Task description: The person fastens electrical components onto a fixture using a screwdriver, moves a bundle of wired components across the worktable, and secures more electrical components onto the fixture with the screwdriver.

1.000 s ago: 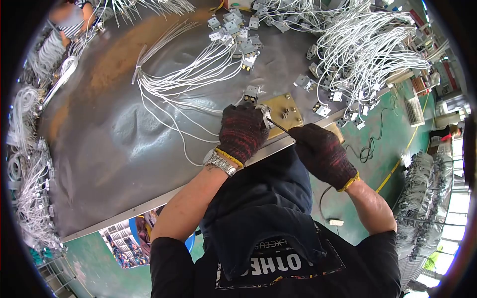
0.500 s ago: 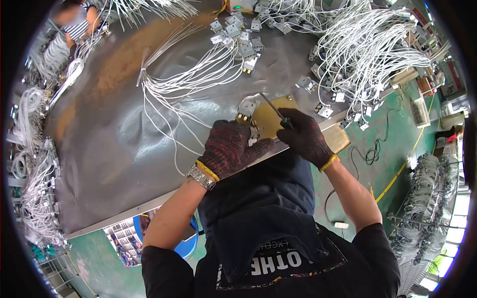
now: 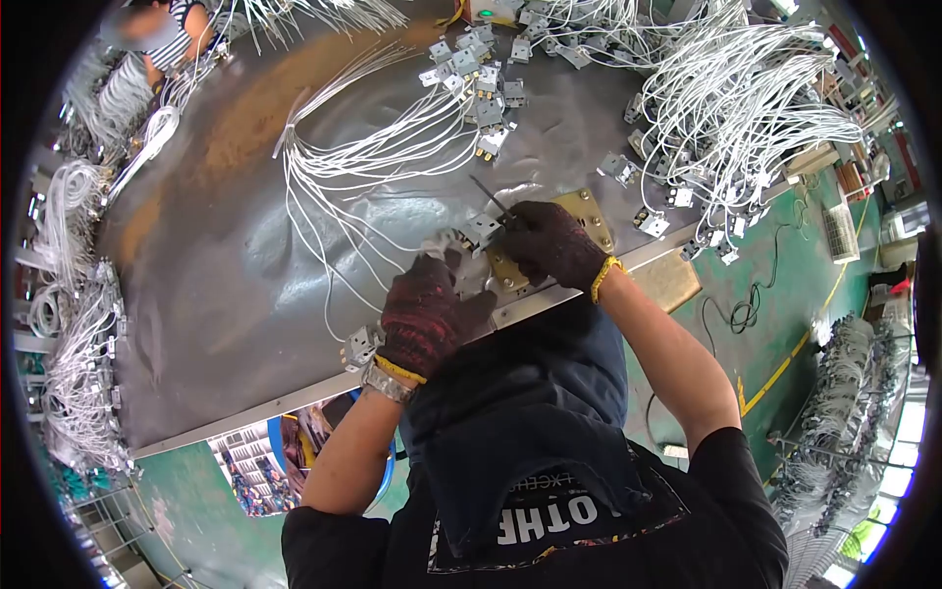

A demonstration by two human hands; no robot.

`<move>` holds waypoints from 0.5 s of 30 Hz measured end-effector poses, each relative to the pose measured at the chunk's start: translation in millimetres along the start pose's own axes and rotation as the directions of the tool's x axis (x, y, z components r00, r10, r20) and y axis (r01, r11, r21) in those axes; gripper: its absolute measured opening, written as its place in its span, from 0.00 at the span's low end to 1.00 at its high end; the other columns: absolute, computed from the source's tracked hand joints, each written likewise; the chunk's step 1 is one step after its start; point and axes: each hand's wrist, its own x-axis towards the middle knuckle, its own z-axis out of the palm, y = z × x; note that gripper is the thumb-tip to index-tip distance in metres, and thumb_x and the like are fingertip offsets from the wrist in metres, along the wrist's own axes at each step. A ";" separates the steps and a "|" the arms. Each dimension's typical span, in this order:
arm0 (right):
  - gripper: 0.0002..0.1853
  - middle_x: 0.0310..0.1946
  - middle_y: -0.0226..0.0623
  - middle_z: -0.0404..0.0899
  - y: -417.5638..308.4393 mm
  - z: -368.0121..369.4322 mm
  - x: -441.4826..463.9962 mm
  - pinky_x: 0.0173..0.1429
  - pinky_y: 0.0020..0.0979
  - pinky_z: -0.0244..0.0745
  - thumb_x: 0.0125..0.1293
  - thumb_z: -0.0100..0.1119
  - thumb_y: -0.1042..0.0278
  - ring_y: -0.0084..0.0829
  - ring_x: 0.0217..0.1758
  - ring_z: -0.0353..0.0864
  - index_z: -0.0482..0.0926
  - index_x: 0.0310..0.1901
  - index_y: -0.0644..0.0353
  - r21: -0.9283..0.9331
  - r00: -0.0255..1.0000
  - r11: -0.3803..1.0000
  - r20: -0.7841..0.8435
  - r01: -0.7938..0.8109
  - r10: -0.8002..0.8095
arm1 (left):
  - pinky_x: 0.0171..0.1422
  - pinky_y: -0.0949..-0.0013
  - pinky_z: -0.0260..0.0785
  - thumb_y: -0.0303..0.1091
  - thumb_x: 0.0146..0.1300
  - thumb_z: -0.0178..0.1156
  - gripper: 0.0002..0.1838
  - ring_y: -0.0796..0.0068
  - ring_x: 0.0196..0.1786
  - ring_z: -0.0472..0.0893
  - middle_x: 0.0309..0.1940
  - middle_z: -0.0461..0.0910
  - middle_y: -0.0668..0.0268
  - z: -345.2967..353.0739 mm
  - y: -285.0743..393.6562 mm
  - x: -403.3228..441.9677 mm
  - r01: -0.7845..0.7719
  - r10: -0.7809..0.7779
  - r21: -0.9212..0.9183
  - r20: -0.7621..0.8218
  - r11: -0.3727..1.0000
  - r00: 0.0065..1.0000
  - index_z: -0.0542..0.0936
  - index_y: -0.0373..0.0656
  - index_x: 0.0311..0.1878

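Big dark grey metal-topped table point(image 3: 216, 344), dented, shiny, brown patches on top, pale metal edging point(image 3: 235, 420). Smooth green floor point(image 3: 726, 344), scuffed; yellow floor line point(image 3: 782, 369) at right, black loose cable point(image 3: 751, 312) coiled near it. Pale rectangular slatted crate point(image 3: 841, 234) upper right. Blue round container point(image 3: 279, 450), partly visible, below table edge. Grey metal frame rack point(image 3: 116, 538) lower left. Bright window panes point(image 3: 899, 444) far right, daylight glare. Walls: can't make out clearly, edges distorted and dark.
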 end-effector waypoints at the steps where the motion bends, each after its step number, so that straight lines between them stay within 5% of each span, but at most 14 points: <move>1: 0.17 0.30 0.35 0.81 0.6 1.5 -3.6 0.31 0.30 0.80 0.67 0.67 0.62 0.23 0.27 0.83 0.81 0.50 0.66 0.060 0.999 0.998 -0.007 0.035 -0.034 | 0.54 0.50 0.78 0.53 0.53 0.75 0.41 0.48 0.47 0.85 0.47 0.84 0.50 -0.8 -0.3 1.9 0.024 -0.027 -0.123 -0.025 0.992 0.999 0.74 0.42 0.67; 3: 0.15 0.29 0.35 0.81 0.5 4.4 -13.2 0.33 0.30 0.80 0.66 0.67 0.64 0.24 0.27 0.82 0.80 0.47 0.66 0.122 0.997 0.990 -0.020 0.071 -0.069 | 0.54 0.50 0.78 0.54 0.53 0.75 0.44 0.47 0.47 0.86 0.47 0.85 0.50 -1.2 2.3 7.8 0.040 -0.053 -0.242 -0.045 0.969 0.998 0.72 0.41 0.70; 5: 0.14 0.29 0.34 0.81 -1.2 8.2 -23.1 0.32 0.31 0.80 0.65 0.68 0.66 0.23 0.27 0.82 0.80 0.48 0.65 0.307 0.991 0.945 -0.111 0.112 -0.081 | 0.59 0.51 0.77 0.56 0.50 0.74 0.32 0.49 0.51 0.86 0.44 0.86 0.50 2.9 11.7 14.8 0.087 -0.077 -0.129 0.081 0.988 0.994 0.84 0.38 0.49; 6: 0.14 0.29 0.34 0.81 0.8 8.6 -25.1 0.32 0.31 0.80 0.65 0.68 0.66 0.23 0.27 0.82 0.80 0.48 0.65 0.307 0.991 0.945 -0.109 0.113 -0.083 | 0.59 0.51 0.77 0.56 0.50 0.74 0.32 0.49 0.51 0.86 0.44 0.86 0.50 4.6 13.1 18.1 0.088 -0.079 -0.128 0.079 0.988 0.994 0.84 0.38 0.49; 8: 0.14 0.29 0.33 0.80 9.4 4.3 -31.3 0.28 0.28 0.79 0.64 0.67 0.69 0.23 0.24 0.81 0.79 0.49 0.64 0.327 0.958 0.930 -0.274 0.171 -0.081 | 0.60 0.52 0.75 0.57 0.48 0.74 0.32 0.51 0.51 0.85 0.42 0.86 0.52 11.0 17.0 25.1 -0.164 0.159 0.104 0.058 0.981 0.986 0.85 0.40 0.49; 10: 0.14 0.28 0.33 0.80 8.7 -3.5 -41.0 0.27 0.27 0.80 0.64 0.67 0.71 0.23 0.24 0.80 0.78 0.50 0.64 0.329 0.958 0.929 -0.277 0.167 -0.075 | 0.60 0.54 0.74 0.58 0.47 0.75 0.32 0.54 0.51 0.84 0.44 0.86 0.55 6.6 33.9 30.6 -0.176 0.166 0.195 0.068 0.965 0.984 0.85 0.42 0.48; 14: 0.13 0.26 0.34 0.79 23.3 -10.2 -38.1 0.27 0.28 0.79 0.67 0.66 0.72 0.22 0.24 0.80 0.77 0.50 0.63 0.146 0.924 0.973 -0.363 0.181 -0.117 | 0.63 0.55 0.70 0.60 0.47 0.74 0.32 0.57 0.57 0.80 0.52 0.83 0.58 5.5 45.2 39.7 -0.267 0.249 0.326 0.097 0.907 0.964 0.87 0.46 0.49; 15: 0.12 0.26 0.34 0.80 29.8 -10.7 -32.8 0.28 0.29 0.79 0.67 0.66 0.72 0.22 0.24 0.80 0.78 0.49 0.63 -0.034 0.901 0.979 -0.385 0.202 -0.199 | 0.63 0.54 0.69 0.61 0.47 0.73 0.32 0.57 0.57 0.80 0.51 0.83 0.57 4.5 48.4 45.8 -0.258 0.223 0.349 0.139 0.901 0.965 0.88 0.47 0.49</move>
